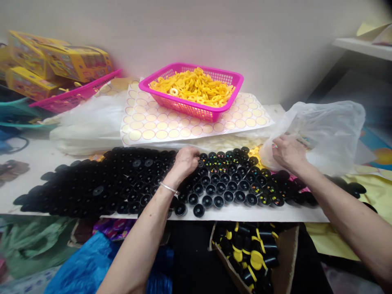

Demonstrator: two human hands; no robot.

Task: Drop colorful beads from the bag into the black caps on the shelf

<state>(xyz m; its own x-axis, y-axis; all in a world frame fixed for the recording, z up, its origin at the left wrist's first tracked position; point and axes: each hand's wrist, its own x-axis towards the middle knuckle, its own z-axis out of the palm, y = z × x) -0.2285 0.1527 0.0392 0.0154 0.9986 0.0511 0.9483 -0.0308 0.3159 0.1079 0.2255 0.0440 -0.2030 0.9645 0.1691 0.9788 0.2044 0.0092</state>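
Rows of black round cups (220,188), open side up, cover the white table. My left hand (186,160), with a bracelet at the wrist, is over the back rows. Its fingers are curled and pressed together at the cups; what they hold, if anything, is hidden. Small multicoloured bits show inside several cups at the back and right. My right hand (289,153) is at the clear plastic bag (330,126), its fingers bent down against or inside it. Their tips are hard to see, and I cannot make out anything in them. Small coloured pieces show in the bag beside this hand.
Behind the cups, a pink basket (225,102) of yellow rings stands on sheets of round stickers (147,126). Yellow boxes (76,61) are piled back left. Below the table edge, a cardboard box (289,257) holds black containers with yellow caps, and a blue bag (82,265) lies left.
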